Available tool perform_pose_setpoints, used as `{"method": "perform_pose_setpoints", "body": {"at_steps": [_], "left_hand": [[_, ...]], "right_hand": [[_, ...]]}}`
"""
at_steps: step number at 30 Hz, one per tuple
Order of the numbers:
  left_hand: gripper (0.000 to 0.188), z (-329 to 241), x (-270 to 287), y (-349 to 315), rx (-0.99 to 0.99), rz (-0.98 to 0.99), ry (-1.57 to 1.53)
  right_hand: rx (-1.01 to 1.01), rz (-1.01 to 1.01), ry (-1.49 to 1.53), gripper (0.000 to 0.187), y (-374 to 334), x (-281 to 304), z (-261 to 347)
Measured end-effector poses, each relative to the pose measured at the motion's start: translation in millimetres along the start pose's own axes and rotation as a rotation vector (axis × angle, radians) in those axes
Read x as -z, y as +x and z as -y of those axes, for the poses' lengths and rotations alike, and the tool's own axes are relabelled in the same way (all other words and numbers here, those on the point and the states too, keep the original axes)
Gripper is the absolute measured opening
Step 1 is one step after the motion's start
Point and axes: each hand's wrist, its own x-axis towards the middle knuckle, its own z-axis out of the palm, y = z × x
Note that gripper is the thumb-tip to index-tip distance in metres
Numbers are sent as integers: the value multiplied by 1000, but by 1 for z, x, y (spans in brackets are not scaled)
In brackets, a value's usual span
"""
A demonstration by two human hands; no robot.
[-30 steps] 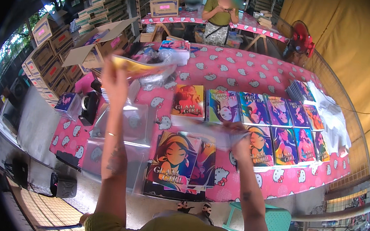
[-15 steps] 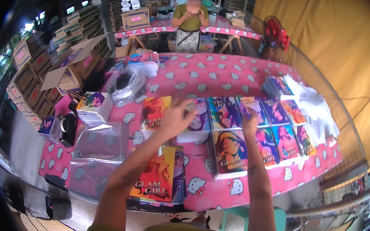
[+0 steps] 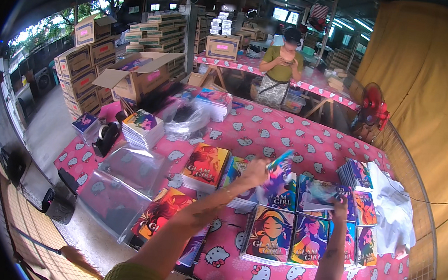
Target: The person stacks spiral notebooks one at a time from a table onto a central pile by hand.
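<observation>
Stacks of colourful spiral notebooks [image 3: 271, 233] with cartoon girl covers lie in rows on a table with a pink patterned cloth [image 3: 299, 142]. My left hand [image 3: 256, 171] reaches out over the middle stacks and grips the edge of a tilted, lifted notebook [image 3: 281, 170]. My right hand [image 3: 339, 206] is further right and holds another notebook [image 3: 320, 194] just above the stacks. Both forearms come in from the lower edge.
Clear plastic bags [image 3: 126, 176] lie at the table's left end beside a notebook stack [image 3: 143, 128]. Cardboard boxes [image 3: 133, 74] are piled at the left. A person in a green shirt [image 3: 281, 70] stands at a far table. A red fan [image 3: 371, 107] stands at the right.
My hands held a clear plastic sheet up a second ago. They have since dropped to the notebook stacks and each has taken hold of a notebook. The view has tilted upward.
</observation>
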Motion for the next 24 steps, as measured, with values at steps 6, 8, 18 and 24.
{"method": "perform_pose_setpoints", "body": {"at_steps": [6,8,18,24], "left_hand": [[30,-66,274,-36,-347,-800,-130],[33,-68,346,-59,-309,-850,-409],[50,36,202,-161,-454,131,279],[49,-93,158,-70,-508,-65,-98]], "right_hand": [[221,366,509,73,-197,-83,81],[215,360,372,71,-283,-141,76],[568,285,-214,50,-393,-218,-66],[649,-221,-448,41,-243,-65,-22]]}}
